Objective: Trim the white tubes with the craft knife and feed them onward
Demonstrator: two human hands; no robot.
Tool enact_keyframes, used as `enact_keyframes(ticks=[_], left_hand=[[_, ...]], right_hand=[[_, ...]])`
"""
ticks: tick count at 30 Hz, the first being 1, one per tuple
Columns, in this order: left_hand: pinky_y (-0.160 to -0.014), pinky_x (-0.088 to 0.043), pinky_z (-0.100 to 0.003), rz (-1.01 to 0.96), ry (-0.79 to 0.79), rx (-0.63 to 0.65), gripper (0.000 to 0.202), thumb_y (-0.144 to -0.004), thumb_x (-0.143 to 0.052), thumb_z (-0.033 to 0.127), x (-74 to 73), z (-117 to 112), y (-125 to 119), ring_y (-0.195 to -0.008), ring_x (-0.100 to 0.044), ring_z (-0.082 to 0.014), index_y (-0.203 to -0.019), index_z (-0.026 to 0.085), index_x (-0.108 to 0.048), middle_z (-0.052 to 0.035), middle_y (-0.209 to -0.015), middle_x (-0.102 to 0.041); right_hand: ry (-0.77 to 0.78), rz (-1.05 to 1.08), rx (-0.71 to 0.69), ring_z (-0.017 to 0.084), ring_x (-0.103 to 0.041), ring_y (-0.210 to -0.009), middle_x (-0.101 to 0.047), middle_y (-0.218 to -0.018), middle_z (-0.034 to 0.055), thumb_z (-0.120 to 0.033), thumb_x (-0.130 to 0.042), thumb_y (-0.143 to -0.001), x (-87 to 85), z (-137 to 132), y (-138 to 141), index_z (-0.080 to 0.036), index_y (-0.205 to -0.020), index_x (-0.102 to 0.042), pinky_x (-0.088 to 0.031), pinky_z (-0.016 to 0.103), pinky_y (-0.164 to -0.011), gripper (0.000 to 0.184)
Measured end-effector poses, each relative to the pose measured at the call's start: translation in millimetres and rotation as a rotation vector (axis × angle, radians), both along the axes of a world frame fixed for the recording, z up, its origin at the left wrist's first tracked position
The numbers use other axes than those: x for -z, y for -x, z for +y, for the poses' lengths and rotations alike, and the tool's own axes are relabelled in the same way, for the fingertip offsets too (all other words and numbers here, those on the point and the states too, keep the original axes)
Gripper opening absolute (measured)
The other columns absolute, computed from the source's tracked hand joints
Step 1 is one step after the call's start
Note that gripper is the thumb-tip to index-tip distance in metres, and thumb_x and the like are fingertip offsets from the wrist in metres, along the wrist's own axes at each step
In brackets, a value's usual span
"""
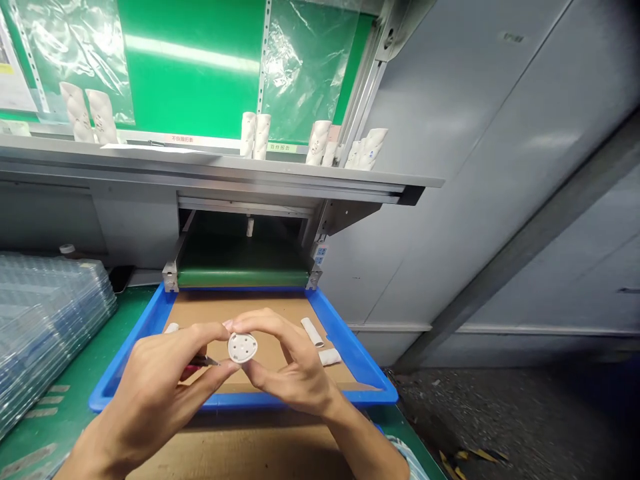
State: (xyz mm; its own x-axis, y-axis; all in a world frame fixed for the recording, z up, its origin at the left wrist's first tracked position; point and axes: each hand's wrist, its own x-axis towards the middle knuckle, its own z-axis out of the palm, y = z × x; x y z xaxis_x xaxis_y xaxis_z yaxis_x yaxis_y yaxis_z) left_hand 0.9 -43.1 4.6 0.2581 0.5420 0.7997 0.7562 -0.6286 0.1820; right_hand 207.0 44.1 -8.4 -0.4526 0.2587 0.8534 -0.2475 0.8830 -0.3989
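- Your left hand [150, 400] is curled, gripping a slim red-handled craft knife [193, 365], steel tip right by the disc
- Your right hand [295, 373] pinches a white rounded-triangular plastic disc [243, 347], left fingertips steadying it, above a blue plastic tray [250, 400]

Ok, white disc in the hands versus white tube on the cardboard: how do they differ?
The white disc is short and flat with holes in its face; the white tube is long and slim. The disc is pinched between the left hand and right hand; the tube lies on the cardboard. Both are white.
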Motion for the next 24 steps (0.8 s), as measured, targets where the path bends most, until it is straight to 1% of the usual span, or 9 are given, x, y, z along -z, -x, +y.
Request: enact_keyframes(ticks=[2, 5, 9, 11, 14, 17, 20, 24], left_hand=[[-0.050, -0.041, -0.018, -0.002, -0.012, 0.046, 0.019, -0.113, -0.058, 0.039, 1.6, -3, 1, -0.047, -0.054, -0.0067, -0.127, 0.026, -0.062, 0.0105, -0.065, -0.060], [-0.051, -0.043, -0.018, -0.004, -0.028, 0.056, 0.017, -0.114, -0.057, 0.040, 2.3, -8, 1, -0.046, -0.052, -0.0067, -0.124, 0.026, -0.062, 0.0105, -0.065, -0.058], [-0.054, -0.045, -0.019, 0.021, -0.040, 0.045, 0.016, -0.113, -0.058, 0.041, 0.8, -13, 2, -0.046, -0.052, -0.0073, -0.117, 0.026, -0.061, 0.0107, -0.063, -0.058], [-0.054, -0.045, -0.018, 0.026, -0.042, 0.047, 0.015, -0.113, -0.058, 0.041, 0.7, -14, 3, -0.046, -0.052, -0.0071, -0.116, 0.026, -0.061, 0.0108, -0.063, -0.057], [-0.053, -0.044, -0.018, 0.025, -0.021, 0.043, 0.016, -0.113, -0.057, 0.041, 1.1, -12, 3, -0.047, -0.052, -0.0069, -0.119, 0.026, -0.061, 0.0106, -0.064, -0.058], [-0.052, -0.043, -0.018, 0.023, 0.002, 0.034, 0.018, -0.113, -0.058, 0.040, 0.7, -7, 3, -0.048, -0.055, -0.0070, -0.125, 0.026, -0.061, 0.0101, -0.066, -0.059], [-0.051, -0.042, -0.018, 0.020, 0.022, 0.009, 0.019, -0.113, -0.058, 0.039, -0.7, -2, 2, -0.049, -0.056, -0.0076, -0.126, 0.025, -0.062, 0.0099, -0.066, -0.059], [-0.050, -0.041, -0.019, 0.025, 0.046, -0.014, 0.021, -0.114, -0.056, 0.040, -1.0, 1, 3, -0.049, -0.059, -0.0082, -0.128, 0.025, -0.063, 0.0098, -0.065, -0.061]], right_hand=[[-0.052, 0.000, -0.006, 0.023, -0.079, -0.113, -0.080, -0.125, 0.0103, -0.008, -0.074, -0.097, -2.2, -3, -2, -0.023, -0.141, -0.064, -0.067, 0.035, -0.099, 0.048], [-0.103, 0.014, -0.026, 0.023, -0.079, -0.115, -0.081, -0.126, 0.0116, -0.006, -0.074, -0.095, -4.9, -9, -4, -0.022, -0.144, -0.064, -0.067, 0.035, -0.101, 0.052], [-0.101, 0.048, -0.079, 0.024, -0.080, -0.116, -0.081, -0.125, 0.0122, -0.004, -0.074, -0.095, -6.5, -14, -4, -0.022, -0.145, -0.064, -0.068, 0.036, -0.102, 0.055], [-0.095, 0.040, -0.079, 0.024, -0.081, -0.115, -0.082, -0.126, 0.0117, -0.004, -0.074, -0.095, -6.4, -14, -3, -0.023, -0.146, -0.063, -0.069, 0.036, -0.100, 0.056], [-0.088, 0.023, -0.017, 0.023, -0.082, -0.109, -0.083, -0.123, 0.0095, -0.006, -0.075, -0.095, -5.1, -12, -3, -0.025, -0.145, -0.064, -0.070, 0.035, -0.094, 0.055], [-0.059, 0.007, 0.040, 0.023, -0.082, -0.104, -0.083, -0.117, 0.0081, -0.010, -0.077, -0.096, -2.6, -8, -3, -0.025, -0.142, -0.066, -0.069, 0.034, -0.091, 0.049], [-0.020, -0.007, 0.059, 0.022, -0.081, -0.106, -0.082, -0.119, 0.0084, -0.013, -0.080, -0.097, 0.1, -3, -2, -0.024, -0.141, -0.067, -0.068, 0.032, -0.093, 0.047], [0.002, -0.033, 0.120, 0.021, -0.081, -0.110, -0.081, -0.123, 0.0079, -0.016, -0.080, -0.100, 2.9, 1, -1, -0.025, -0.146, -0.062, -0.067, 0.033, -0.098, 0.051]])
